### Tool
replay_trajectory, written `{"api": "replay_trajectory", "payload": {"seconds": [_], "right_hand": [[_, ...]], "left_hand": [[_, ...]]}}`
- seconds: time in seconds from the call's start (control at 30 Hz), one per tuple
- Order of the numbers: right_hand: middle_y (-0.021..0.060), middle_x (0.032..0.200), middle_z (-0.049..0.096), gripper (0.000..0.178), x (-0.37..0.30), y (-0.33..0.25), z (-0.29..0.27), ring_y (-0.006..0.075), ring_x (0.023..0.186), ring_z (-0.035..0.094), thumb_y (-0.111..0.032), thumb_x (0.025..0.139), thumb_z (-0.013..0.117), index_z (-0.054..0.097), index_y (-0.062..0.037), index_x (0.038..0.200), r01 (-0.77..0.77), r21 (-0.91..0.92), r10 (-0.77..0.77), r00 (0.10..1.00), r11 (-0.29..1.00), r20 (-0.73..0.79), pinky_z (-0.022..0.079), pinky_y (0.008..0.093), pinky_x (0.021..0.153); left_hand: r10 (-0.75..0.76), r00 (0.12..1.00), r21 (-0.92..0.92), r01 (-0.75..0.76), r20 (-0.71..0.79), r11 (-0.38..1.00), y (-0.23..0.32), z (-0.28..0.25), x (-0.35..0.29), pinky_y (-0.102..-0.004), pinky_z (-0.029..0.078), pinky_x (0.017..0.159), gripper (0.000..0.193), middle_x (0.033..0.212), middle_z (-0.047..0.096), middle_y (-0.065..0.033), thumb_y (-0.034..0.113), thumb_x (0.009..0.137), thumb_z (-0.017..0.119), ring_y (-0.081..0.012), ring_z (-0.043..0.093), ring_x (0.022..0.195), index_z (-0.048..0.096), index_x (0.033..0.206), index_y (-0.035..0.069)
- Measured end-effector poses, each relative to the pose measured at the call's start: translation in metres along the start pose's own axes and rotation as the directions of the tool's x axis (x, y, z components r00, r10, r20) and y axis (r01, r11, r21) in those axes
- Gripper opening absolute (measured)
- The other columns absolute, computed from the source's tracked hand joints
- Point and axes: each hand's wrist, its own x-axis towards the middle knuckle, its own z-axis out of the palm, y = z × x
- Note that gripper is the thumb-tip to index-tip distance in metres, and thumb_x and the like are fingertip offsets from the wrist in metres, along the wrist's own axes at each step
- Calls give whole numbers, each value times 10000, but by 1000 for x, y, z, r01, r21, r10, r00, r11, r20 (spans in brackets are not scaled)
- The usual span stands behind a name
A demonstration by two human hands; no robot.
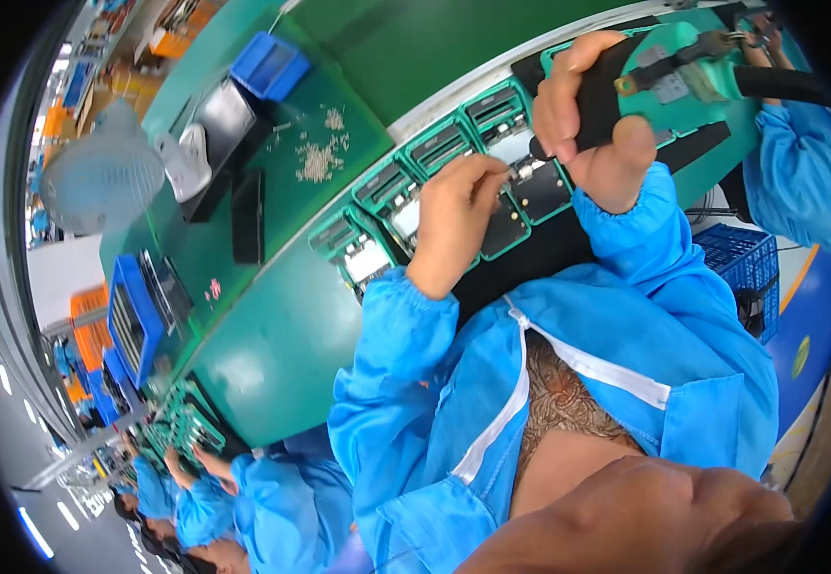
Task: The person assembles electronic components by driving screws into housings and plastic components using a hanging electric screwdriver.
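My right hand [592, 124] is wrapped around the black body of what looks like an electric screwdriver [609, 81], with a green end and a black cable at the upper right. Its narrow tip points down-left toward my left hand [458, 215]. The left fingers are pinched together above a row of green-framed housings [404, 215]; whatever they hold, if anything, is too small to make out. Several housings lie side by side along the bench edge, some showing white and metallic parts inside. A black panel in a green frame [503, 230] lies partly beneath my left hand.
Small pale parts lie in a pile [318, 163] on the green mat, near a blue bin [270, 65] and a black box [229, 115]. A fan [99, 177] stands left. A blue crate [745, 273] is at right. Co-workers in blue sleeves [286, 497] [798, 158] sit on both sides.
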Motion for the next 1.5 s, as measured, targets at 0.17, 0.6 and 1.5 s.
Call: {"api": "replay_trajectory", "payload": {"seconds": [0.17,0.6,1.5], "right_hand": [[20,652,459,663,-9,6,-1,78,445,421,-611,772,592,433,-45,1077,-36,7,36,999,999,40,357,211,416],[22,642,472,701,-20,10,-3,80,458,447,-622,721,646,446,-51,1074,-94,10,94,994,995,51,374,206,417],[45,703,499,429,-8,55,-53,114,535,443,-363,834,601,453,-49,1087,69,-154,-71,998,986,-2,381,261,497]], "left_hand": [[11,998,1,-11,-64,1000,-14,14,-9,-277,429,500,77,716,563,-100,-5,772,648,-170,539,543,594,826,-14],[89,989,125,-74,-119,989,-7,26,-12,-329,464,533,155,718,561,-121,40,737,698,-251,581,599,566,807,-3],[-418,900,-566,411,125,715,-15,17,-24,-229,489,560,88,693,599,-57,35,838,624,-110,584,596,568,878,-18]]}}
